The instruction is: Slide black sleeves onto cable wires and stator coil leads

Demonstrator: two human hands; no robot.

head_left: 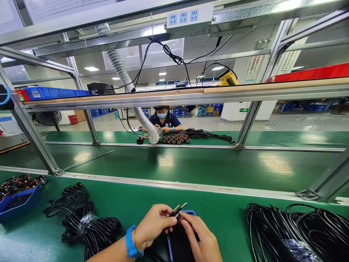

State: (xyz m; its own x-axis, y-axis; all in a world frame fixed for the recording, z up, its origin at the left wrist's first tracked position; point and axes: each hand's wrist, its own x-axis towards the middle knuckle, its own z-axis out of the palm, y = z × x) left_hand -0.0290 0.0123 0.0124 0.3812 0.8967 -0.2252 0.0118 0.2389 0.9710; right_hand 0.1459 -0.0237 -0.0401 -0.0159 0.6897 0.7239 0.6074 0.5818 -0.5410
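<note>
Black cable ends with thin yellow and blue wires (178, 209) sit at the middle of my view, just above a narrow blue tray (191, 212) on the green worktop (122, 196). I have the left hand (154, 223) closed on them, thumb against forefinger, with the bared tips poking up past the grip. The right hand (201, 238) is beside it, fingers bent and fingertips at the wires — whether they actually pinch one, I can't quite tell from up here. Black stuff lies in the tray under both hands. To my left, a tied black cable bundle (95, 227) rests near a blue bin (24, 207); to my right, looped black cables (294, 229) spread out. Across the bench frame — a person (173, 120) sits behind a silver duct (141, 118).
</note>
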